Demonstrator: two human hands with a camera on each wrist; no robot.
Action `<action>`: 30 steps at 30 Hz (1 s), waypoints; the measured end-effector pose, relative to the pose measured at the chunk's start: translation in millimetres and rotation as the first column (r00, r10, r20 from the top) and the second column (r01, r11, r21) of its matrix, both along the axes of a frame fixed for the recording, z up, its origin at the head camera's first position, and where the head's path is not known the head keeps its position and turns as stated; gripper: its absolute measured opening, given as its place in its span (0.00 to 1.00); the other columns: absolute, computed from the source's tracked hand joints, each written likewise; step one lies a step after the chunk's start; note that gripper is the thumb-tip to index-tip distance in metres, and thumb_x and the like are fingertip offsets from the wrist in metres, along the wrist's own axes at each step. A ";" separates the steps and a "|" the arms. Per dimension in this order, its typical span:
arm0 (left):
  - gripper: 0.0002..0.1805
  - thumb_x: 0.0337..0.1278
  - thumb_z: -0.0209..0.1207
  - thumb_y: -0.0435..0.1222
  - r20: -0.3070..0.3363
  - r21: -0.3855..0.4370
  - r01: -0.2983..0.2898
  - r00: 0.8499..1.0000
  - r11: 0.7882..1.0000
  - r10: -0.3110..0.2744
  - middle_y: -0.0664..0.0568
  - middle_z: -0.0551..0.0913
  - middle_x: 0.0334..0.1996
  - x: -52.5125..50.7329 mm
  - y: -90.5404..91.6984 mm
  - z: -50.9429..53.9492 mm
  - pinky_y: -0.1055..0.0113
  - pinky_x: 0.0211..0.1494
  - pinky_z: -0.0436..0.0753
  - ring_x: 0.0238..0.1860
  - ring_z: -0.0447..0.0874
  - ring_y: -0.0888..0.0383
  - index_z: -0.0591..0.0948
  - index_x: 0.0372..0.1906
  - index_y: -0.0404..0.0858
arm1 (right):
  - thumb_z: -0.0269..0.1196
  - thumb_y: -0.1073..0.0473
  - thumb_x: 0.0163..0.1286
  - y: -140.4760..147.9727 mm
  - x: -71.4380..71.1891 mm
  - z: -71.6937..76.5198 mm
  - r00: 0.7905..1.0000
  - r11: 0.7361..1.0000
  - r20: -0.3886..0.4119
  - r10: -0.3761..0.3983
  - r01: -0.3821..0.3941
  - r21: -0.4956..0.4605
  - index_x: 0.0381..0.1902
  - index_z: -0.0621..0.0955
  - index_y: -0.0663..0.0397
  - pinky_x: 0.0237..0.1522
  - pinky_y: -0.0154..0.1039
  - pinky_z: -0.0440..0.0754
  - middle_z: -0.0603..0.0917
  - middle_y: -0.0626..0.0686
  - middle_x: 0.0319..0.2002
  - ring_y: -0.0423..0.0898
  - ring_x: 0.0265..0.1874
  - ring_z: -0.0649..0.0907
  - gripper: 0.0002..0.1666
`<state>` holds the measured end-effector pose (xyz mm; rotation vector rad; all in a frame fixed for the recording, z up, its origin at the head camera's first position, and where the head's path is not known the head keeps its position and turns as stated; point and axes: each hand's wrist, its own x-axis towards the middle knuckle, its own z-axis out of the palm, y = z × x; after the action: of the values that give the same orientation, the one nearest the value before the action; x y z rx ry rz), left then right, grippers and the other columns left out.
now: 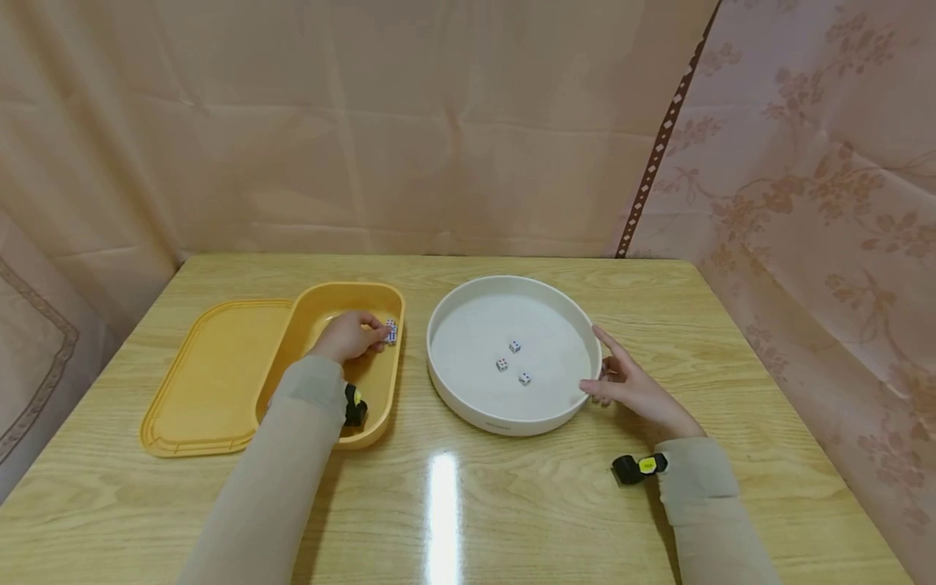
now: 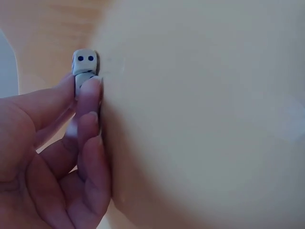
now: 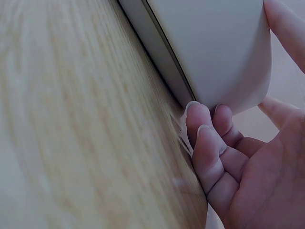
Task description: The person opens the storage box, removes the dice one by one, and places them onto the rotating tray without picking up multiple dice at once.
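Note:
Inside the yellow box [image 1: 398, 382], my left hand [image 1: 348, 336] pinches a white die [image 2: 82, 82] between thumb and finger. Another die [image 2: 86, 59], showing two dark dots, sits against it on its far side, close to the box's right wall. Whether these dice are stacked upright or lined up, I cannot tell. My right hand [image 1: 639, 398] grips the right side of a round white tray [image 1: 468, 325], its thumb over the rim and fingertips [image 3: 198, 112] curled at the lower outer edge. Three small dice lie apart in the tray, one of them a die with red dots [image 1: 501, 365].
A yellow lid [image 1: 219, 374] lies flat on the wooden table [image 1: 526, 512], its right edge by the box. Curtains [image 1: 409, 162] hang behind the table and at both sides. A black wrist camera [image 1: 638, 469] sits beside the right sleeve.

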<state>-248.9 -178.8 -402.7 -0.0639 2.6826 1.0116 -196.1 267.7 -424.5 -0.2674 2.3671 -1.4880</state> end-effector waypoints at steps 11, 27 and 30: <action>0.16 0.66 0.61 0.39 0.037 0.116 0.003 0.999 0.993 -0.007 0.46 0.88 0.37 1.7 -1.2 5.6 0.72 0.34 0.80 0.30 0.80 0.63 0.82 0.50 0.30 | 0.66 0.55 0.69 -1.1 0.9 -1.9 1.000 1.000 -0.005 -0.007 0.007 -0.002 0.80 0.40 0.38 0.36 0.35 0.80 0.74 0.62 0.47 0.43 0.34 0.79 0.57; 0.20 0.61 0.65 0.35 0.017 0.304 -0.099 0.995 0.947 0.099 0.52 0.82 0.23 -4.9 0.0 16.0 0.70 0.27 0.80 0.21 0.76 0.62 0.80 0.55 0.30 | 0.66 0.56 0.69 -1.5 0.5 -2.1 1.000 1.000 -0.017 -0.006 0.006 -0.015 0.80 0.41 0.39 0.34 0.35 0.80 0.73 0.61 0.45 0.43 0.33 0.79 0.57; 0.20 0.62 0.66 0.38 0.008 0.313 -0.105 0.994 0.944 0.108 0.49 0.83 0.33 -4.3 2.7 21.6 0.68 0.31 0.82 0.29 0.79 0.58 0.80 0.55 0.32 | 0.66 0.56 0.69 -1.4 0.5 -2.3 1.000 1.000 -0.021 -0.003 0.003 -0.020 0.80 0.40 0.40 0.33 0.35 0.80 0.74 0.60 0.44 0.42 0.32 0.79 0.57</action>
<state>-253.3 -176.1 -381.1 -0.1425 2.5141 1.4617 -195.7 266.3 -426.8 -0.2861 2.3712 -1.5179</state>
